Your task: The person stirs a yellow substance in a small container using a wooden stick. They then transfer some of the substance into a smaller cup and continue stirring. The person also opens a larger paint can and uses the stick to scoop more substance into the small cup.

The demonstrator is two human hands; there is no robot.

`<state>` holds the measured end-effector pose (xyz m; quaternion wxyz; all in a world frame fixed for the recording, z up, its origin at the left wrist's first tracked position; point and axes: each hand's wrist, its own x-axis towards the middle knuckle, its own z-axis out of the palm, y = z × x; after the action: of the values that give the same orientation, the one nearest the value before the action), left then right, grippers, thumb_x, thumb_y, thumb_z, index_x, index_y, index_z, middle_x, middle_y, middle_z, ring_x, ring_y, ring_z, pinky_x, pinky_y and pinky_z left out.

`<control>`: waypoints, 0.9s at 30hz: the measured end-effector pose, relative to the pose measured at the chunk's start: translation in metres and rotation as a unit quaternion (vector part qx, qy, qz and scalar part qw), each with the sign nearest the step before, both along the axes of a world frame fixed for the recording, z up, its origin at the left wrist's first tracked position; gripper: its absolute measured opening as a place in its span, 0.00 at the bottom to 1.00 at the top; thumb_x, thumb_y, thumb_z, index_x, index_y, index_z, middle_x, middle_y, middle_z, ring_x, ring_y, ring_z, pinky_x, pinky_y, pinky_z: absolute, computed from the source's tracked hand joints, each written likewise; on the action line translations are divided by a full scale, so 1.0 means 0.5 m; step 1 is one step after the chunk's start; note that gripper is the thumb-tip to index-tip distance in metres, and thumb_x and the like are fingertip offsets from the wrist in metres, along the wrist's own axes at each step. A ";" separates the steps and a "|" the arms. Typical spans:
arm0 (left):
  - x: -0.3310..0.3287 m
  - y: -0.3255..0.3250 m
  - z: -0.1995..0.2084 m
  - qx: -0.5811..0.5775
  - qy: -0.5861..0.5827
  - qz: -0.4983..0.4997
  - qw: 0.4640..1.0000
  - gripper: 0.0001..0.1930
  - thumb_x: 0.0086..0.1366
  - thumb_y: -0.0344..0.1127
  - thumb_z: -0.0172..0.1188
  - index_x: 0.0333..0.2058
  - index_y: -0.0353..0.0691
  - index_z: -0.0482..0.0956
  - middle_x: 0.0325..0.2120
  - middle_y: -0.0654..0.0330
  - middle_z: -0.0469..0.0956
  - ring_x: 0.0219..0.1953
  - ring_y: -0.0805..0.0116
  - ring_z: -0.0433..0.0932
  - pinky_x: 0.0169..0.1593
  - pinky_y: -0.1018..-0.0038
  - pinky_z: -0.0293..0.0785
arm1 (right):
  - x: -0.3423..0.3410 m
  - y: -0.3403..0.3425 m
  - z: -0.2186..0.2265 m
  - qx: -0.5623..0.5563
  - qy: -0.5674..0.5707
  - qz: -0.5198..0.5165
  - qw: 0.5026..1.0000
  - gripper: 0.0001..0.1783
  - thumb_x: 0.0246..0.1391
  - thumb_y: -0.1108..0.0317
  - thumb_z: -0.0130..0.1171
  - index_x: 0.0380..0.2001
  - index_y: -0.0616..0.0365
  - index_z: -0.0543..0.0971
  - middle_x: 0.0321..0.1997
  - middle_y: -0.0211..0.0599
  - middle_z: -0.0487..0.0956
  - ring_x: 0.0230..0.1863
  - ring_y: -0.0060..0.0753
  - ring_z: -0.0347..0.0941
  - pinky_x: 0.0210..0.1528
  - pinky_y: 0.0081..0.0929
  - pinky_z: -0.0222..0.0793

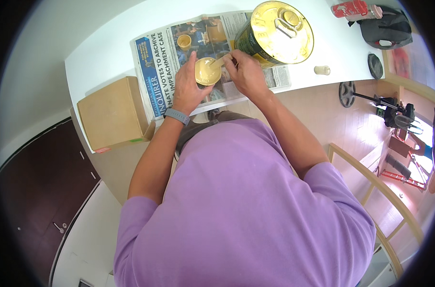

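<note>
My left hand (pixel 186 86), with a grey watch on its wrist, is wrapped round a small cup (pixel 198 79) that holds a pale yellow-tan substance. In my right hand (pixel 247 72), a flat pale stick (pixel 222 60) is pinched between the fingers, its lower end down in the cup. Both hands are over a spread newspaper (pixel 174 28) on a white table. A second small tan cup (pixel 184 42) stands on the newspaper beyond the first. Just beyond my right hand is a large round metal can (pixel 270 36) with a gold top, a cap and a handle.
To the left, a brown cardboard box (pixel 109 115) sits at the table's edge. A small pale cylindrical object (pixel 322 70) and a black round item (pixel 375 66) lie to the right. A dark backpack (pixel 386 29) and a red bottle (pixel 350 8) are at the far right.
</note>
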<state>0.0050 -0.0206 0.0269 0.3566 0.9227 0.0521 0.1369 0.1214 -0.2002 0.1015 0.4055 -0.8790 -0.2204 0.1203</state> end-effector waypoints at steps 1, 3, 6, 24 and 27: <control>-0.007 0.003 0.004 0.008 0.006 -0.004 1.000 0.64 0.53 0.40 0.84 0.79 0.33 0.48 0.62 0.45 0.77 0.62 0.44 0.77 0.66 0.53 0.71 | 0.000 0.002 -0.011 0.009 -0.014 -0.001 1.000 0.13 0.70 0.63 0.62 0.41 0.63 0.83 0.36 0.56 0.83 0.36 0.61 0.80 0.41 0.48 0.74; -0.015 0.008 0.017 0.005 -0.011 -0.002 1.000 0.64 0.51 0.37 0.84 0.79 0.35 0.49 0.60 0.45 0.78 0.60 0.43 0.77 0.66 0.52 0.71 | -0.006 0.014 -0.031 0.036 -0.029 -0.006 0.999 0.12 0.70 0.63 0.62 0.42 0.64 0.83 0.36 0.57 0.83 0.37 0.63 0.80 0.42 0.49 0.74; -0.024 0.018 0.024 -0.003 -0.023 0.003 1.000 0.64 0.50 0.35 0.84 0.80 0.37 0.49 0.58 0.44 0.78 0.59 0.43 0.78 0.65 0.53 0.72 | -0.019 0.046 -0.032 0.060 -0.020 -0.002 0.998 0.12 0.69 0.64 0.62 0.39 0.63 0.82 0.38 0.56 0.82 0.41 0.65 0.80 0.44 0.53 0.74; -0.046 0.026 0.041 -0.078 0.032 0.056 0.995 0.64 0.52 0.38 0.84 0.80 0.34 0.49 0.58 0.45 0.79 0.58 0.44 0.79 0.64 0.56 0.75 | -0.025 0.040 -0.040 0.016 0.006 0.094 0.995 0.13 0.69 0.61 0.60 0.38 0.62 0.80 0.40 0.56 0.83 0.45 0.66 0.80 0.48 0.56 0.74; -0.050 0.020 0.037 -0.082 0.039 0.051 0.995 0.64 0.52 0.38 0.84 0.80 0.34 0.49 0.58 0.45 0.80 0.58 0.44 0.79 0.64 0.56 0.75 | -0.009 0.050 -0.044 0.026 -0.001 0.074 0.997 0.13 0.69 0.61 0.60 0.39 0.62 0.81 0.40 0.55 0.83 0.46 0.65 0.80 0.49 0.56 0.74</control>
<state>-0.0199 -0.0105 0.0453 0.4212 0.8912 0.1239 0.1139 0.1170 -0.1754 0.0795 0.4178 -0.8495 -0.2883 0.1436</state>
